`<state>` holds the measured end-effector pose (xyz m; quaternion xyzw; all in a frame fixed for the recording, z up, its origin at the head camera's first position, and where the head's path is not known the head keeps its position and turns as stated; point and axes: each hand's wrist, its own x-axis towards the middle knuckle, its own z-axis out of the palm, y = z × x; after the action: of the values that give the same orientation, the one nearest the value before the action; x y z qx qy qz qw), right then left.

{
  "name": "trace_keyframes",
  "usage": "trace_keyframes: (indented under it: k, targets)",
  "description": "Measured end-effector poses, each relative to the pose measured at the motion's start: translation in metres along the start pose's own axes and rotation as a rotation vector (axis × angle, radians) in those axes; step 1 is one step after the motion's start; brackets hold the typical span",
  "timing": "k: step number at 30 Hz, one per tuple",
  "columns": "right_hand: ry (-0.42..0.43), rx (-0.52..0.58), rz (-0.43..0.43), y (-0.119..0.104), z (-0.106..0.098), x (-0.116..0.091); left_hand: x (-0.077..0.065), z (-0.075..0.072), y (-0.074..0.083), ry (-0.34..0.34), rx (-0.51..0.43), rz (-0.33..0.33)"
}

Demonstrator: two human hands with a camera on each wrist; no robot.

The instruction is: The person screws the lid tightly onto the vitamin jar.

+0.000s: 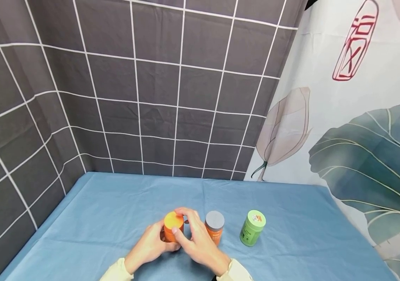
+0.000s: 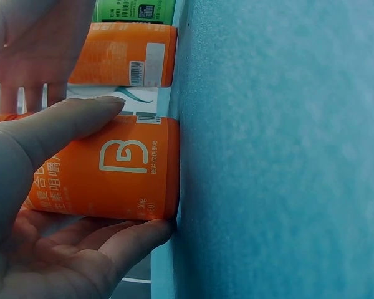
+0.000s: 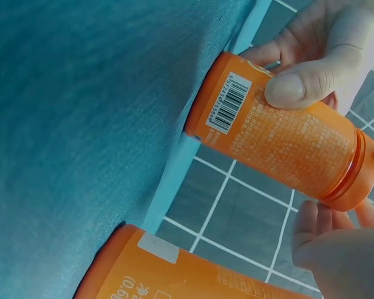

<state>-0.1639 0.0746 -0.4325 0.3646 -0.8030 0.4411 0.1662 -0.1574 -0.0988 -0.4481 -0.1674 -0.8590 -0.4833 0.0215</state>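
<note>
An orange supplement bottle point(image 1: 169, 235) with an orange screw cap point(image 1: 173, 219) stands on the blue cloth. My left hand point(image 1: 152, 242) grips its body, the thumb point(image 2: 75, 124) lying across the label and the fingers behind. My right hand point(image 1: 200, 241) pinches the cap from the top and side; in the right wrist view its fingertips touch the cap point(image 3: 355, 180), and a narrow groove shows between cap and body. Just right of my right hand stands a second orange bottle point(image 1: 215, 236) with a grey cap point(image 1: 215, 220), partly hidden by that hand.
Farther right stands a green bottle point(image 1: 250, 232) with a light green lid. Blue cloth point(image 1: 115, 207) covers the table. A dark grid-patterned curtain point(image 1: 158, 86) rises behind and at the left; a white leaf-printed curtain point(image 1: 291, 156) hangs at the right.
</note>
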Motion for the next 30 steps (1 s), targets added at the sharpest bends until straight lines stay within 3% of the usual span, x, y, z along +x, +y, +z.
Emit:
trace_keyframes:
  k: [15, 30]
  targets:
    - [-0.008, -0.040, 0.013, -0.0017, 0.0018, -0.0005, 0.0000, -0.0005, -0.0015, -0.010, 0.025, 0.007]
    - [-0.020, 0.009, 0.000, -0.0014, 0.0012, -0.0005, 0.0000, -0.0009, -0.0006, -0.016, -0.004, 0.017]
